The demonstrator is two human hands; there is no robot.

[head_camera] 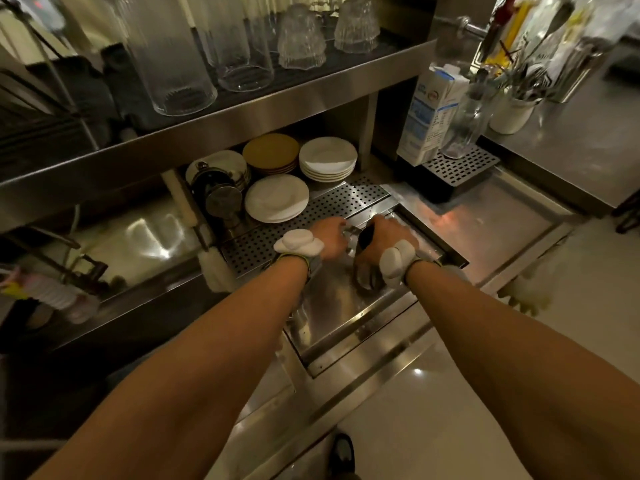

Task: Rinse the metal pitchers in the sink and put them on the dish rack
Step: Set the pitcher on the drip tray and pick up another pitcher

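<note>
A metal pitcher [366, 277] is low inside the small steel sink [332, 317], tilted, with its dark opening toward the back. My right hand [382, 235] is wrapped around its upper part from the right. My left hand [329, 237] is just left of it, fingers curled toward a small shiny metal part [349, 233] at the sink's back edge; what that part is and whether the fingers grip it is unclear. The perforated steel dish rack [311, 211] runs behind and left of the sink. Both wrists wear white padded bands.
Stacks of plates [277, 199] and a metal pot [218, 194] sit at the back of the rack under a shelf. Upturned glasses [242, 46] stand on the shelf above. At right are a milk carton [433, 112], a glass [465, 126] on a drip grate, and a utensil cup [512, 112].
</note>
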